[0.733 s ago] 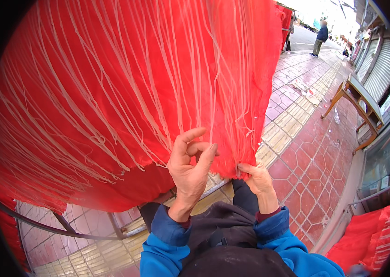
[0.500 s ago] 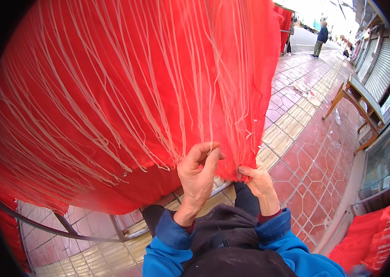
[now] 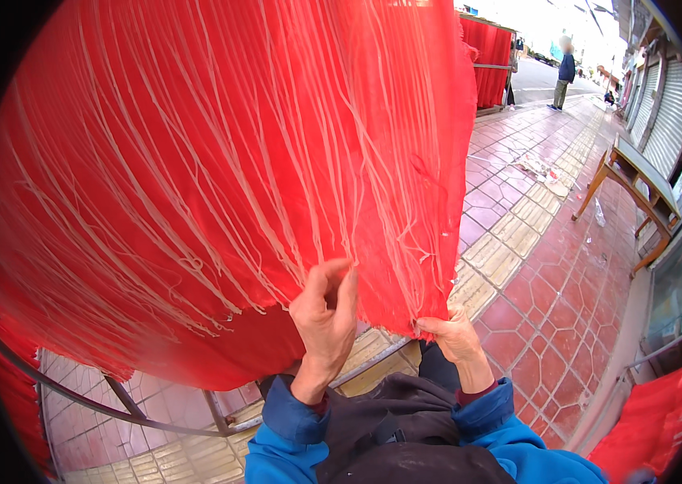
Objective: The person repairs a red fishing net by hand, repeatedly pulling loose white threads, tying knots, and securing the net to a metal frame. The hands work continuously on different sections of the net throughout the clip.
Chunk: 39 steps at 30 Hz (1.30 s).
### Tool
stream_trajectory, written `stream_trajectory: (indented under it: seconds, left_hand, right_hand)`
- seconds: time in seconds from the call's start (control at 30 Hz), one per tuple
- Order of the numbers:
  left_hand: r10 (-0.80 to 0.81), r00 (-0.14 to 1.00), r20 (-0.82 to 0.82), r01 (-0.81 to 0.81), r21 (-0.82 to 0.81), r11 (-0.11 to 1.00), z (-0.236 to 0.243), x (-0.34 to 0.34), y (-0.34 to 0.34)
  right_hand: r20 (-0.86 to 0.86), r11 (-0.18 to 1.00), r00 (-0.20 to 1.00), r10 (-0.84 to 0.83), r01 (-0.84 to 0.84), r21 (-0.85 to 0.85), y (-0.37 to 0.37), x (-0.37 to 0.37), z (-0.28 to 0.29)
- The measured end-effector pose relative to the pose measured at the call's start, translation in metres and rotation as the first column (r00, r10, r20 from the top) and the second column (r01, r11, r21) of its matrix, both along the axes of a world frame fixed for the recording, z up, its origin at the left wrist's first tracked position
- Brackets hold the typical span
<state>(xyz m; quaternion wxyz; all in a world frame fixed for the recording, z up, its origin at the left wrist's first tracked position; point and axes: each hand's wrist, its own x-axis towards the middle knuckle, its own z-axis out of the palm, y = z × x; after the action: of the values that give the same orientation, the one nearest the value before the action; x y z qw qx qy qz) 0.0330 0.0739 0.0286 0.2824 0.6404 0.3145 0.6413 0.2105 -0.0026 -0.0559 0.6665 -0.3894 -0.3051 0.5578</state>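
Red cloth (image 3: pixel 171 145) hanging; near cloth's lower edge, left hand (image 3: pixel 325 324) pinches pale threads (image 3: pixel 284 238); right hand (image 3: pixel 459 335) grips cloth's corner. Uneven pull could snap or tangle threads.

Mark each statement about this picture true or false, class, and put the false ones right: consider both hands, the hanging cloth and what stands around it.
1. The left hand lies flat on the ground. False: it is raised at the pale threads.
2. The right hand grasps the lower edge of the red cloth. True.
3. The wooden-legged table is left of the red cloth. False: it is to the right.
4. The sleeves are blue. True.
5. The pavement is tiled. True.
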Motion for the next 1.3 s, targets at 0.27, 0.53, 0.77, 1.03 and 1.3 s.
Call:
stream_trajectory:
  seconds: [0.27,0.53,0.77,1.03,1.3]
  left_hand:
    - [0.117,0.992,-0.050,-0.110,0.124,0.986,0.061,0.023,0.036]
    - [0.119,0.993,0.003,-0.118,0.130,0.984,0.065,0.029,0.024]
    - [0.201,0.978,-0.051,-0.181,0.259,0.949,0.082,0.044,0.037]
    - [0.472,0.861,-0.188,-0.272,0.614,0.741,0.088,0.042,0.040]
    - [0.228,0.961,-0.154,-0.127,0.487,0.864,0.087,0.027,0.039]
  right_hand:
    - [-0.014,0.997,0.997,0.071,-0.070,0.030,-0.005,0.000,0.001]
    - [-0.007,0.998,0.998,0.058,-0.058,0.017,-0.006,0.002,-0.001]
    - [0.012,0.995,0.995,0.097,-0.098,0.036,-0.008,0.001,0.000]
    - [0.073,0.995,0.992,0.100,-0.101,0.002,-0.009,0.000,0.001]
    - [-0.029,0.996,0.999,0.025,-0.022,0.091,-0.007,-0.001,-0.013]
